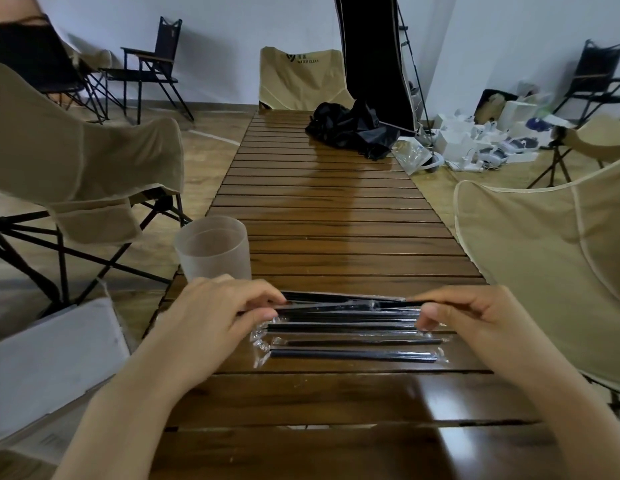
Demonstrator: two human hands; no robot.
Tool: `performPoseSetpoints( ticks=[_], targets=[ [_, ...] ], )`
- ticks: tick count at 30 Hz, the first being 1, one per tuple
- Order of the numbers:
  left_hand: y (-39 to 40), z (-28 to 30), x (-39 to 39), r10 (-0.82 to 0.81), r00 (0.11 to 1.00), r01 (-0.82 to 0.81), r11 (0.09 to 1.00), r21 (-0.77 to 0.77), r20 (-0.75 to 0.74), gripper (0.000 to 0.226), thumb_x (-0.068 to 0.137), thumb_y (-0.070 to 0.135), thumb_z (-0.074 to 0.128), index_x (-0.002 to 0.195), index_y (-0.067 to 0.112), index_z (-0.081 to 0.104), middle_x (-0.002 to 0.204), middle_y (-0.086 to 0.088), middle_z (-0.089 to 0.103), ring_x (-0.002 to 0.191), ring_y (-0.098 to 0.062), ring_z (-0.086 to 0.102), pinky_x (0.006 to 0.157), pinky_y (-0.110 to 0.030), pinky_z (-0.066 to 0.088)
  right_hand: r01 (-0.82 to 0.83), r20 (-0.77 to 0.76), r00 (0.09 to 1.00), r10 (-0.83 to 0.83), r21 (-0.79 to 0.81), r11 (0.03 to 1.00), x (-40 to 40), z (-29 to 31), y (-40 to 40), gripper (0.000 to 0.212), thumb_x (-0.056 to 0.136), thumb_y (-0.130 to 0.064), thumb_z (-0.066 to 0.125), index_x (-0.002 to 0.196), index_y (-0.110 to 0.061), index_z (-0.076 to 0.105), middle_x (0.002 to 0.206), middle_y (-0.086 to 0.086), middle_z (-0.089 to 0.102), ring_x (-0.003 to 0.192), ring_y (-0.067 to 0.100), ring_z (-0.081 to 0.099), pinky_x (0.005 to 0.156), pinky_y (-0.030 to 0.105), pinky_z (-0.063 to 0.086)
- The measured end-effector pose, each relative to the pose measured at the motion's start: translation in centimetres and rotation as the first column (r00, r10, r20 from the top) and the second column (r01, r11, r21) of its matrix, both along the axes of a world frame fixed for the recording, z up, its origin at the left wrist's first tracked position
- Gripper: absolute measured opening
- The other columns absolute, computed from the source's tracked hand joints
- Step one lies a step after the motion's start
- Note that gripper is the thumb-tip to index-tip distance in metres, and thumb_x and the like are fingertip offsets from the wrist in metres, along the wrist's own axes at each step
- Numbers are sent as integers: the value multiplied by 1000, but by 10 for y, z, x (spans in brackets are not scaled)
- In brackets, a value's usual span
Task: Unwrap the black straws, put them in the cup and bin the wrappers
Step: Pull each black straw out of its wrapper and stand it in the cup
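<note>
Left hand [211,313] grip pinching one end of a wrapped black straw [339,299], right hand [475,313] grip pinching the other end, just above the slatted tabletop [336,216]. Remaining wrapped straws [350,341] flat below both hands. Frosted cup [213,249] upright at left tabletop edge, just beyond left hand.

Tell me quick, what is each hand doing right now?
Left hand: fingers pinch one end of a wrapped black straw.
Right hand: fingers pinch the other end of the same straw, held just above the rest of the straws.
</note>
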State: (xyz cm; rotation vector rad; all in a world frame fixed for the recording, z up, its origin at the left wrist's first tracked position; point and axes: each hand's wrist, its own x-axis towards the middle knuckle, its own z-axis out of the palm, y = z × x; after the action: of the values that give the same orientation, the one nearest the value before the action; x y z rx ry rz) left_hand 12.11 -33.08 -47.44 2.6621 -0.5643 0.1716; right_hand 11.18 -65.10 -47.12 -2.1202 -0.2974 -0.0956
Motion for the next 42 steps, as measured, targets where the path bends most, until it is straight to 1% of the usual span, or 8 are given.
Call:
performPoseSetpoints(
  ticks=[7,13,20,22,26,32,38,42],
  targets=[
    [-36,0,-7,-106,989,87,980,-178,-103,27,92,52,40,109,45,60,83,25,64,87,11,60,72,-10,45,-8,-17,1000,12,229,973,1,3,28,23,89,-3,57,91,-18,75,77,4,73,73,13,68,68,14,51],
    [-45,-7,-3,-83,994,70,982,-175,-65,18,98,34,45,96,32,63,79,19,59,84,5,57,72,-9,42,145,-179,983,-51,565,812,6,-11,51,14,87,-8,59,90,-11,73,79,13,70,74,23,65,73,37,51],
    [-30,-6,-1,-16,999,8,988,-156,-49,18,97,36,48,85,38,61,71,19,59,84,4,58,66,-9,41,314,-310,942,-130,673,670,9,-11,36,14,87,-12,59,83,-14,73,75,8,68,70,18,60,66,29,49],
    [-31,-7,-1,-12,999,4,988,-154,-49,17,97,36,50,83,41,58,70,19,60,86,6,58,68,-8,42,324,-356,931,-84,693,644,10,-14,39,13,86,-16,61,85,-14,73,79,9,69,69,17,61,66,30,49],
    [-33,-7,-3,-24,999,16,990,-141,-49,15,95,42,50,81,46,54,69,21,61,78,6,61,63,-12,45,237,-351,936,15,663,711,7,-18,56,19,86,-16,59,98,-8,72,84,10,69,74,18,62,71,32,49],
    [-28,-7,-1,4,999,-11,992,-128,-47,15,94,44,49,88,42,62,72,21,65,76,7,62,68,-10,45,266,-308,950,-59,693,670,11,-12,38,18,86,-16,60,96,-8,73,81,8,68,74,17,61,70,28,49],
    [-31,-10,-2,-11,997,1,992,-125,-75,16,92,47,48,94,43,63,77,22,66,79,10,63,71,-12,49,184,-298,955,4,601,778,9,-17,51,18,85,-11,60,99,-10,72,88,13,71,75,21,65,71,31,50],
    [-30,-8,-3,-12,996,-1,990,-139,-91,19,91,48,47,95,42,65,78,23,67,80,10,63,73,-12,49,208,-277,960,-44,597,775,11,-15,48,16,87,-7,59,94,-11,73,85,12,71,75,20,64,71,33,49]
  ],
)
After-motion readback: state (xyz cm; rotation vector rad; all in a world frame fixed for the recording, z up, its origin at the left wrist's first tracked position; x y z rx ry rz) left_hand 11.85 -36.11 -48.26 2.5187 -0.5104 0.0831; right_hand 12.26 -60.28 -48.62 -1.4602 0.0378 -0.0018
